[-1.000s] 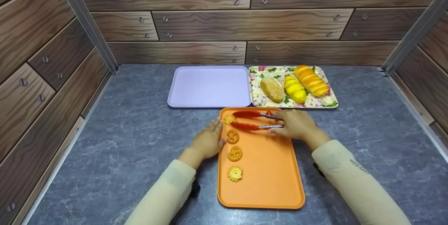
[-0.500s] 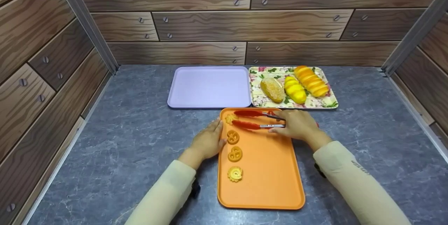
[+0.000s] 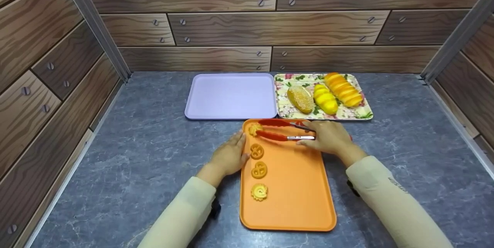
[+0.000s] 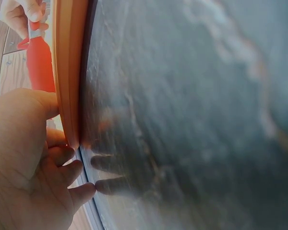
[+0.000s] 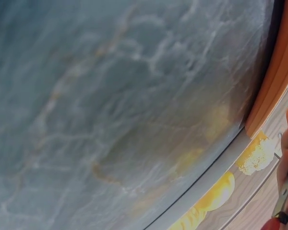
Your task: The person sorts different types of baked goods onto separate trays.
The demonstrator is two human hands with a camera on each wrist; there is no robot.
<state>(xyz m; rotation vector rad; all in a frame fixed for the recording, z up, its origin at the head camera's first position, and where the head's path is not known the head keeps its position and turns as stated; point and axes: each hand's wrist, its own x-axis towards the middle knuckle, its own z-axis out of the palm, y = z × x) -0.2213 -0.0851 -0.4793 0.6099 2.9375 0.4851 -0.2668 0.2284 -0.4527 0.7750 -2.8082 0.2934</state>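
Note:
My right hand (image 3: 327, 137) grips red-tipped metal tongs (image 3: 285, 136) over the far end of the orange tray (image 3: 293, 186). The spread tips point left, right beside a yellow flower-shaped cookie (image 3: 255, 129) in the far left corner. Down the tray's left side lie two pretzels (image 3: 257, 151) and a second flower-shaped cookie (image 3: 259, 192). My left hand (image 3: 229, 154) rests against the left edge of the tray. In the left wrist view its thumb (image 4: 45, 103) touches the rim and the other fingertips are at the tabletop.
A lilac tray (image 3: 231, 95) lies behind the orange one. Next to it, a floral tray (image 3: 283, 113) holds a seeded bun (image 3: 300, 99), a yellow roll (image 3: 325, 98) and a ridged loaf (image 3: 343, 89). Wood-patterned panels (image 3: 278, 28) enclose the grey tabletop (image 3: 127, 155).
The tongs have shifted slightly right and away from me. The far flower-shaped cookie has slid a little the same way. My left hand has stayed put.

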